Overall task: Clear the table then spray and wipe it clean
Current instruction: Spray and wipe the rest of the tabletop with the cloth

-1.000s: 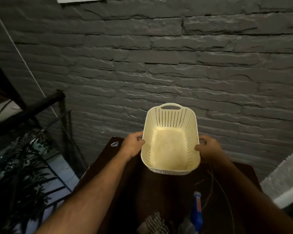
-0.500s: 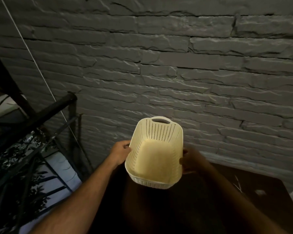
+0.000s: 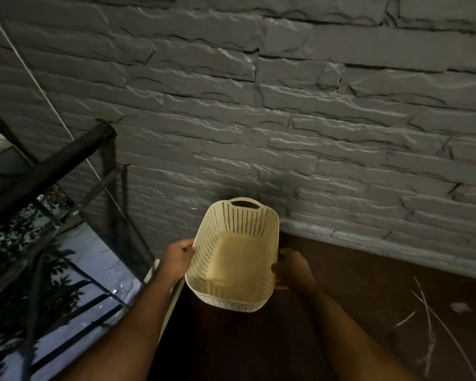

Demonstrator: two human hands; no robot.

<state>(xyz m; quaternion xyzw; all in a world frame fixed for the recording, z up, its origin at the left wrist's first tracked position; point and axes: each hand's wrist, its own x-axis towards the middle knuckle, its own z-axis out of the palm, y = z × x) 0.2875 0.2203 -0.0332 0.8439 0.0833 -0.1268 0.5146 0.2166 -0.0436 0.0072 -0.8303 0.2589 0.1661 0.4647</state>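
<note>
While held, basket [image 3: 232, 259] between both hands' grip, seemingly empty

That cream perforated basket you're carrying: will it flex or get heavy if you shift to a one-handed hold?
The basket looks empty and its walls are full of holes, so it is probably light. The left hand and right hand grip opposite walls without visible bowing, which suggests fair stiffness. One-handed, it would likely tilt; the far end's handle slot seems safer.

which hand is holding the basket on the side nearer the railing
The left hand: it grips the cream basket on the side toward the black railing; the right hand grips the opposite side, over the floor.
</note>
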